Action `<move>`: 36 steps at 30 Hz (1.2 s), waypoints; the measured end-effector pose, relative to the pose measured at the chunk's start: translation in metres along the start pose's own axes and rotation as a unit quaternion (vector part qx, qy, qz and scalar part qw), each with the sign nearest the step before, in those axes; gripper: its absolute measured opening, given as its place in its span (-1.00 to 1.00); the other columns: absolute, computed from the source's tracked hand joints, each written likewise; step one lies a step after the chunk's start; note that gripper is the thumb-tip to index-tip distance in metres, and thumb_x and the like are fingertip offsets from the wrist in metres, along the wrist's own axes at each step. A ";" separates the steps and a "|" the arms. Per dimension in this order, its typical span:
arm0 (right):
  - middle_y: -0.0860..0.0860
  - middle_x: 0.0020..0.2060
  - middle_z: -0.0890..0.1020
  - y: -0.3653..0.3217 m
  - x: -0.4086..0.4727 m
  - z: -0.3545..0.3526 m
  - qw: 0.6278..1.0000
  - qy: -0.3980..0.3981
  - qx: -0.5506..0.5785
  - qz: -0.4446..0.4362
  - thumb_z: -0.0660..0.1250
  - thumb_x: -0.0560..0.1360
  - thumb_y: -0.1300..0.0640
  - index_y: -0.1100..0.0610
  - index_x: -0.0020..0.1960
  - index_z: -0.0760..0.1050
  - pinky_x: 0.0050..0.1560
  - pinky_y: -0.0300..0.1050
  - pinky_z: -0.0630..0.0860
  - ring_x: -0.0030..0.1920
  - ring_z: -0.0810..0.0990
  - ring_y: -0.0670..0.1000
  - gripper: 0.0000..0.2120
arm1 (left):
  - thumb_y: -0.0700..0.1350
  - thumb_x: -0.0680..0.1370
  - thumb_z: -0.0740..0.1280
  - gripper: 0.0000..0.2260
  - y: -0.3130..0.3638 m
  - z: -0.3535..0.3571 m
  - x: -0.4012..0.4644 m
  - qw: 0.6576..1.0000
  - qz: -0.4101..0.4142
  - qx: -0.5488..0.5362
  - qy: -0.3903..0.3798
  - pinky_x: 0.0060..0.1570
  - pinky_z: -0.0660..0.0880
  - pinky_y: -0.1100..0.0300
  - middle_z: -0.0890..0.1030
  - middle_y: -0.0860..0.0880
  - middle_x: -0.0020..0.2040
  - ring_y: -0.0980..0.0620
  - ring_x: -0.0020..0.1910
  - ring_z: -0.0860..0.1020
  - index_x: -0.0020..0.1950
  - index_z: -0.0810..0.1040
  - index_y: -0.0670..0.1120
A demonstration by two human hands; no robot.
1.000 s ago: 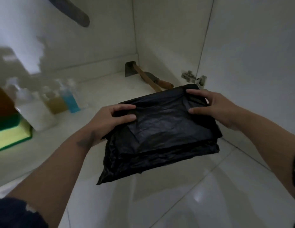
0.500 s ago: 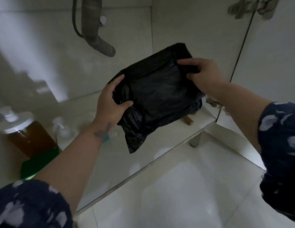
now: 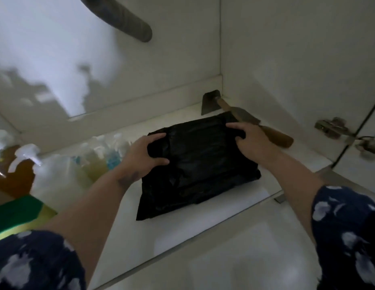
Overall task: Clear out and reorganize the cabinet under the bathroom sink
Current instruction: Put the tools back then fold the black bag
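Both hands, left hand (image 3: 143, 155) and right hand (image 3: 252, 141), curl their fingers around a folded black plastic bag (image 3: 200, 164) on the cabinet floor (image 3: 161, 237); a wooden-handled tool (image 3: 245, 118) lies just behind, blurred bottles (image 3: 94, 160) left; no readable labels

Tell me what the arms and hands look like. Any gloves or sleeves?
No gloves: both hands are bare. The left hand and right hand come from bare forearms. Short dark navy sleeves with pale whitish blotches cover the upper arms. A dark smudgy mark, maybe a tattoo, sits by the left wrist. I can't see any rings or a watch.
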State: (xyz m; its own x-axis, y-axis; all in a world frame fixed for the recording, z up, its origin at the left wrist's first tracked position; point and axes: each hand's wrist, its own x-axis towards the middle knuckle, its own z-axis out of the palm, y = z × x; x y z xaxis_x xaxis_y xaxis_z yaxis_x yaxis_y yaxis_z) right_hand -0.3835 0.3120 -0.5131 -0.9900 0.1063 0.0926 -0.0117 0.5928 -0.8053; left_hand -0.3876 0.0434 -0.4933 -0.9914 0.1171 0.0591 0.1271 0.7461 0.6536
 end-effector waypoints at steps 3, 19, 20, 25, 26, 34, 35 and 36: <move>0.05 0.33 0.40 0.019 0.004 0.022 0.998 -0.008 -0.058 -0.035 0.14 0.58 0.29 0.03 0.41 0.37 0.19 -0.29 0.30 0.29 0.43 0.05 -0.57 | -0.15 0.38 0.53 -0.32 0.001 0.008 0.004 0.993 0.008 0.114 -0.020 0.34 0.22 0.26 0.27 -0.10 0.41 -0.09 0.37 0.35 0.45 0.36 0.06; 0.01 0.56 -0.11 0.022 -0.007 0.070 0.915 -0.079 -0.378 -0.120 -0.22 0.58 -0.26 -0.28 0.50 -0.21 0.47 0.26 -0.19 0.55 -0.19 0.12 -0.49 | 0.38 0.38 -0.32 -0.29 -0.003 0.111 -0.034 0.968 -0.003 0.249 0.038 0.44 -0.23 -0.21 -0.20 0.07 0.57 -0.11 0.54 -0.23 0.53 -0.17 0.23; 0.01 0.56 -0.11 0.023 -0.005 0.071 0.915 -0.077 -0.377 -0.123 -0.22 0.58 -0.26 -0.28 0.50 -0.21 0.47 0.25 -0.19 0.55 -0.19 0.12 -0.50 | 0.38 0.38 -0.31 -0.28 -0.004 0.113 -0.032 0.969 -0.006 0.244 0.041 0.44 -0.21 -0.22 -0.19 0.07 0.58 -0.12 0.55 -0.22 0.54 -0.15 0.24; -0.02 0.56 -0.11 0.029 0.009 0.072 0.916 -0.090 -0.377 -0.101 -0.22 0.57 -0.27 -0.30 0.49 -0.19 0.49 0.24 -0.19 0.55 -0.18 0.10 -0.50 | 0.37 0.46 -0.19 -0.35 -0.002 0.117 -0.017 0.971 -0.014 0.236 0.034 0.44 -0.17 -0.24 -0.13 0.07 0.58 -0.12 0.55 -0.16 0.54 -0.05 0.23; -0.02 0.56 -0.11 0.030 0.012 0.072 0.916 -0.091 -0.378 -0.096 -0.22 0.57 -0.27 -0.31 0.49 -0.19 0.49 0.23 -0.19 0.55 -0.18 0.09 -0.51 | 0.35 0.49 -0.14 -0.38 -0.002 0.117 -0.013 0.971 -0.014 0.238 0.030 0.44 -0.17 -0.24 -0.12 0.07 0.58 -0.12 0.55 -0.15 0.54 -0.04 0.23; -0.02 0.56 -0.07 0.027 0.018 0.071 0.916 -0.105 -0.379 -0.079 -0.20 0.59 -0.25 -0.28 0.51 -0.13 0.50 0.21 -0.19 0.55 -0.15 0.08 -0.51 | 0.30 0.57 -0.06 -0.44 0.000 0.116 -0.002 0.968 -0.018 0.251 -0.002 0.46 -0.19 -0.25 -0.12 0.05 0.59 -0.12 0.55 -0.17 0.54 -0.05 0.21; -0.01 0.56 -0.03 0.026 0.016 0.069 0.918 -0.103 -0.374 -0.084 -0.17 0.60 -0.23 -0.25 0.52 -0.08 0.50 0.21 -0.17 0.55 -0.12 0.07 -0.51 | 0.30 0.57 -0.06 -0.44 0.001 0.115 -0.001 0.967 -0.022 0.252 -0.011 0.46 -0.20 -0.25 -0.13 0.05 0.59 -0.12 0.55 -0.18 0.55 -0.06 0.21; 0.00 0.56 0.02 0.024 0.014 0.066 0.920 -0.098 -0.368 -0.090 -0.15 0.61 -0.21 -0.21 0.52 -0.02 0.50 0.22 -0.14 0.56 -0.09 0.06 -0.51 | 0.30 0.57 -0.07 -0.44 0.003 0.113 -0.001 0.967 -0.027 0.253 -0.022 0.46 -0.22 -0.24 -0.14 0.05 0.58 -0.11 0.55 -0.20 0.55 -0.08 0.20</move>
State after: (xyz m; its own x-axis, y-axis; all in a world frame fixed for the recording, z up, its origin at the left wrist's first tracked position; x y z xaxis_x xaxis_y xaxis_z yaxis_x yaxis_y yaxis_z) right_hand -0.4072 0.2750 -0.5691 -0.9885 -0.1498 0.0201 -0.1510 0.9745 -0.1662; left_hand -0.3825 0.1190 -0.5766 -0.9961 0.0885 -0.0036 0.0859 0.9755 0.2023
